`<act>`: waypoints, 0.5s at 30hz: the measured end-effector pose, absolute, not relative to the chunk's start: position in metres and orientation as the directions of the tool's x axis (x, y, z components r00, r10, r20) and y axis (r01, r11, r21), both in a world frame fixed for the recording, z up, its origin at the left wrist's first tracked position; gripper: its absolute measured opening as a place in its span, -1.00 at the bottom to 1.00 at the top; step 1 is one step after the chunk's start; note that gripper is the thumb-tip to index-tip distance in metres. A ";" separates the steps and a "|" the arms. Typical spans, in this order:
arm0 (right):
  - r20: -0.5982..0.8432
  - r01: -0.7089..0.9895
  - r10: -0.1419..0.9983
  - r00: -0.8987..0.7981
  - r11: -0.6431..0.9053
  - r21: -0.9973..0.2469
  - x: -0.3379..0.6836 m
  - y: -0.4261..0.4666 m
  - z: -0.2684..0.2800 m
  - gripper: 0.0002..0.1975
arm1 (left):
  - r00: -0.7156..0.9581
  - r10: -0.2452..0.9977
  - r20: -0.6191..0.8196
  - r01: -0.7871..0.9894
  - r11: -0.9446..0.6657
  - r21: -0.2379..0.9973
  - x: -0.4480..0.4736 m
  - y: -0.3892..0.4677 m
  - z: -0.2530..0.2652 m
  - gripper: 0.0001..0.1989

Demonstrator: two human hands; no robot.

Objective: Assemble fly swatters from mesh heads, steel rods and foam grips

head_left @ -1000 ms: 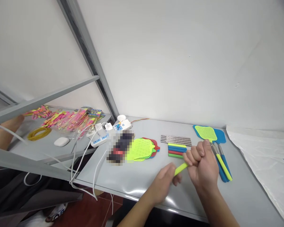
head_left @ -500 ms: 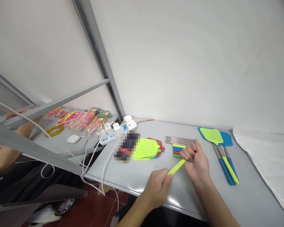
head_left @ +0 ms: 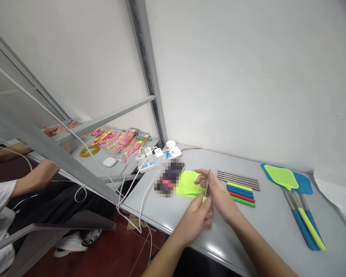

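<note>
My left hand (head_left: 196, 216) is closed around a lime-yellow fly swatter handle (head_left: 204, 199), most of it hidden in the fist. A thin metal rod (head_left: 207, 185) sticks up out of the handle. Behind the rod is my right hand (head_left: 219, 194), its fingers stretched out and parted at the edge of the lime-yellow mesh swatter heads (head_left: 188, 184). Whether those fingertips touch the mesh I cannot tell. Right of my hands lie several metal rods (head_left: 239, 180) in a row, with loose yellow, blue, red and green handles (head_left: 242, 195) just in front.
Assembled fly swatters (head_left: 301, 215) lie at the right, beside a white plastic sheet (head_left: 337, 196). Power strips (head_left: 150, 163) with white cables and a blurred dark object (head_left: 170, 179) are at the left. Beyond a grey metal frame (head_left: 151, 69), another person's arm (head_left: 43, 173) reaches over a neighbouring table.
My right hand has let go of the yellow handle and moved left toward the mesh heads. The handle in my left hand is now more upright, its metal rod showing. The view has shifted left.
</note>
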State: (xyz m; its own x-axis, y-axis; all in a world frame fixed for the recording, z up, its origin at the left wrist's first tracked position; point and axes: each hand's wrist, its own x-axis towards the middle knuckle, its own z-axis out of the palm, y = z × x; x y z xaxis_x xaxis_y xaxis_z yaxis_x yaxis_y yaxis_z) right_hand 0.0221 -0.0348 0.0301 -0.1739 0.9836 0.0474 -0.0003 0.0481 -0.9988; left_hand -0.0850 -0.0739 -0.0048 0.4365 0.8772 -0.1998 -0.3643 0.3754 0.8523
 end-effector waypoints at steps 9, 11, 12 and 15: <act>0.225 0.801 0.819 -0.527 0.568 -0.190 0.016 -0.014 -0.033 -0.47 | 0.092 0.958 -0.272 -0.570 0.275 0.774 -0.125 -0.090 -0.024 -0.52; 0.239 0.793 0.796 -0.557 0.595 -0.133 0.014 -0.015 -0.042 -0.54 | 0.045 0.960 -0.275 -0.592 0.247 0.767 -0.130 -0.089 -0.027 -0.55; 0.256 0.783 0.781 -0.569 0.610 -0.122 0.013 -0.016 -0.044 -0.61 | 0.020 0.964 -0.267 -0.597 0.226 0.770 -0.131 -0.088 -0.028 -0.58; 0.328 0.744 0.733 -0.597 0.658 -0.116 0.013 -0.018 -0.043 -0.78 | -0.064 0.977 -0.202 -0.598 0.125 0.792 -0.132 -0.088 -0.027 -0.72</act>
